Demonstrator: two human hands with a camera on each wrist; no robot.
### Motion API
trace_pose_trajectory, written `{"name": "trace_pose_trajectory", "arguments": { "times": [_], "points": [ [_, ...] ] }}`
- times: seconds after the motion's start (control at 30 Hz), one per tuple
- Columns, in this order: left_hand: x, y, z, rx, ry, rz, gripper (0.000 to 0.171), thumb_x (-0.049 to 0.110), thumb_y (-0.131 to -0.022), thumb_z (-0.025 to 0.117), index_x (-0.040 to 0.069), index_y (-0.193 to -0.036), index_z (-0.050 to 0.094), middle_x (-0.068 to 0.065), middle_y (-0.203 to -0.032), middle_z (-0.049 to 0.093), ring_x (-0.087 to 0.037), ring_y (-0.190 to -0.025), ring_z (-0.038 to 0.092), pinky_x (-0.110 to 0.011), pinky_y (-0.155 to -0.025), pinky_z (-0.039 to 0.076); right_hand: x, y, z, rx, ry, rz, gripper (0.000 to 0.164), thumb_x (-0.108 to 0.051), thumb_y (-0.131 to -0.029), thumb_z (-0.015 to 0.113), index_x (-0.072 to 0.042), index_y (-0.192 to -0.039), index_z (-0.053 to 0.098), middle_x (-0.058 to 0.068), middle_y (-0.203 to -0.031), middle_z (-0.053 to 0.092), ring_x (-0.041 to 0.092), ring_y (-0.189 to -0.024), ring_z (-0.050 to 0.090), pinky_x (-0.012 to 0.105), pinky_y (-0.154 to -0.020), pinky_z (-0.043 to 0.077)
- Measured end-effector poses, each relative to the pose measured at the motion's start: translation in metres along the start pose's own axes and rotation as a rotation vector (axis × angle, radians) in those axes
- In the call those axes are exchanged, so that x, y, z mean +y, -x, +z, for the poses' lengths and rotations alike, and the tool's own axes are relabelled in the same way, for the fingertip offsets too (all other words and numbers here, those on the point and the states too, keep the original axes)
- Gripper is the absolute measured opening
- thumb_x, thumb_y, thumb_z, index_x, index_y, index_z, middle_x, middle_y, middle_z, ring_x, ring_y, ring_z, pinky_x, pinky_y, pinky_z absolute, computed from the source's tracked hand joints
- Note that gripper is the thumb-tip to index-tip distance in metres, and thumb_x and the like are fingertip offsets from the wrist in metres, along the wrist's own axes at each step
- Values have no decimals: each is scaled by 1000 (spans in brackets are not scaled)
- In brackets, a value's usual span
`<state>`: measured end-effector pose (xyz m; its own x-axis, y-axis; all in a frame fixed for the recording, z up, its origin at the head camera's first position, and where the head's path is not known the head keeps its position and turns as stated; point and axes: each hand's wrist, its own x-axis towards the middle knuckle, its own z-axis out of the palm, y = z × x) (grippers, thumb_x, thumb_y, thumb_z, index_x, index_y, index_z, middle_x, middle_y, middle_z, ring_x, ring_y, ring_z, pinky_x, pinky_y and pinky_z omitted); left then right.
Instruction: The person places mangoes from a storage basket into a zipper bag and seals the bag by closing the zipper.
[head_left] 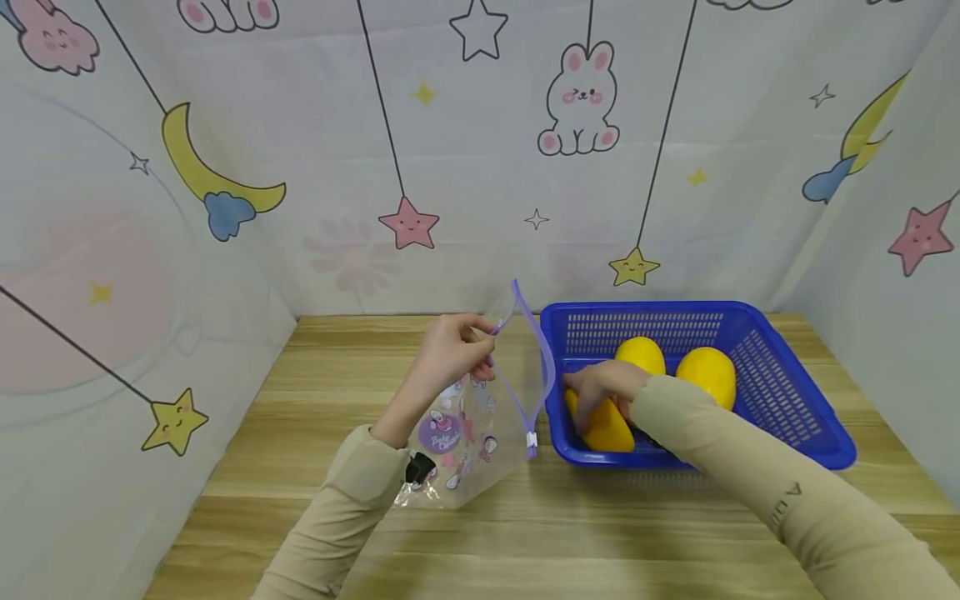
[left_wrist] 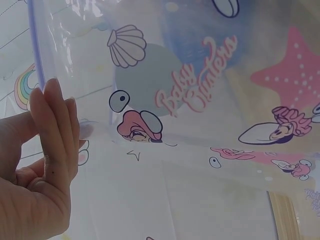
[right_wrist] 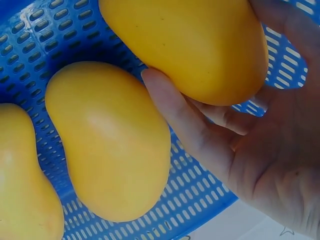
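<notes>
My left hand (head_left: 453, 346) pinches the top edge of a clear zip bag (head_left: 480, 437) between thumb and fingers; the bag sits on the wood-grain table (head_left: 600, 542), left of a blue plastic basket (head_left: 832, 447). Bag mouth is parted, its lavender zip strip (head_left: 551, 358) bowed toward the basket's left rim; whether strip and rim touch, I cannot tell. A white slider (head_left: 532, 439) sits at the strip's near end. Print on the film: "Baby" lettering, a scallop shell, a pink starfish. My right hand (head_left: 603, 385) reaches inside the basket and grips a yellow mango (head_left: 609, 432) at the near left corner, thumb on one side, fingers round the other; whether it is clear of the basket floor, I cannot tell. A second mango (head_left: 640, 353) lies just beyond that hand, and a third mango (head_left: 707, 375) to its right, both in the same basket. Behind the table: white curtain (head_left: 495, 150) printed with rabbits, stars and moons.
</notes>
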<state>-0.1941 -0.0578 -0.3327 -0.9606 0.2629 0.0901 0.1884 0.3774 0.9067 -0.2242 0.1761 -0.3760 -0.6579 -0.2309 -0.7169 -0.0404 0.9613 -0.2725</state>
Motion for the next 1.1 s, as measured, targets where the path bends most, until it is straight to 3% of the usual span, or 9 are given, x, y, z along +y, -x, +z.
{"name": "trace_pose_trajectory", "arguments": {
  "times": [0.13, 0.33, 0.5, 0.67, 0.83, 0.93, 1.1],
  "points": [
    [0, 0, 0, -1, -1, 0, 22, 4, -88, 56, 0, -106, 67, -16, -68, 70, -14, -47, 66, -40, -53, 59, 2, 2, -2, -8, 77, -34, 98, -22, -76, 78, -14, -154, 19, 20, -153, 30, 34, -117, 51, 44, -71, 60],
    [-1, 0, -1, -4, 10, -4, 22, 3, -88, 56, -1, -106, 67, -16, -68, 70, -14, -47, 66, -39, -52, 59, 5, 9, -5, 3, 113, -56, 90, -24, -75, 79, -16, -148, 27, 19, -142, 43, 29, -109, 55, 46, -73, 60],
    [-2, 1, -1, -6, 6, 12, 22, 3, -88, 56, -1, -106, 67, -16, -68, 70, -14, -47, 66, -37, -52, 59, 4, 17, -5, 26, 141, -99, 77, -23, -76, 79, -18, -140, 36, 16, -130, 51, 27, -102, 57, 41, -66, 61],
    [-1, 2, -3, -6, 9, 19, 22, 3, -88, 57, -2, -106, 67, -16, -68, 70, -13, -47, 66, -38, -52, 59, 2, 26, -5, 56, 168, -157, 79, -23, -77, 79, -14, -142, 35, 15, -126, 54, 23, -97, 59, 38, -60, 60],
    [-1, 2, -3, -5, 15, 20, 21, 3, -88, 56, -2, -106, 67, -16, -68, 70, -13, -47, 66, -39, -53, 59, 3, 32, -4, 98, 168, -225, 76, -24, -77, 79, -11, -139, 38, 9, -108, 57, 20, -87, 59, 37, -57, 59],
    [-1, 2, -3, -3, 21, 17, 21, 3, -88, 56, -2, -105, 67, -16, -67, 70, -13, -47, 66, -37, -52, 59, 5, 36, -3, 135, 182, -286, 73, -25, -77, 79, -9, -136, 41, 7, -101, 58, 18, -83, 58, 34, -57, 59],
    [0, 3, -3, -1, 37, -2, 20, 2, -88, 56, -2, -103, 68, -15, -65, 69, -13, -46, 66, -36, -51, 58, 9, 45, -3, 230, 205, -387, 65, -27, -77, 79, -7, -129, 46, 6, -105, 61, 17, -85, 54, 31, -74, 52]
  ]
}}
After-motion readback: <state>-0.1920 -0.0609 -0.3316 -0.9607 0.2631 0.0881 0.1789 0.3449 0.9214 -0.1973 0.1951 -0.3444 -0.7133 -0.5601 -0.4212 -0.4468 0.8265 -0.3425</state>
